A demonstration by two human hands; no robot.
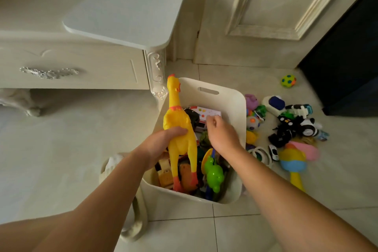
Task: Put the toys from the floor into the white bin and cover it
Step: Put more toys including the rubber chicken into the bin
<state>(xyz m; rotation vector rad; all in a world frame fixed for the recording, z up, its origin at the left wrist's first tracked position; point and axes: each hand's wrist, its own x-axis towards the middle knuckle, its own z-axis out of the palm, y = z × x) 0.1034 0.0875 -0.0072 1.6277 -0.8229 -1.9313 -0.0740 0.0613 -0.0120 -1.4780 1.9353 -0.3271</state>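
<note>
The white bin [231,100] stands on the floor tiles, holding several toys, among them a green frog toy [214,173] and a white box with coloured dots [204,113]. My left hand [163,142] grips a yellow rubber chicken [180,129] by its body, upright over the bin's left side. My right hand [222,133] hovers over the bin with fingers loosely curled and nothing visible in it. A pile of toys [290,125] lies on the floor right of the bin. The white lid [124,6] rests on the cabinet top.
A cream cabinet [71,67] with a carved leg stands left of the bin. A door [266,16] is behind. A spotted green ball [288,81] lies apart near a dark object [347,67] at the right. A pale handled container [133,221] sits against the bin's near left side.
</note>
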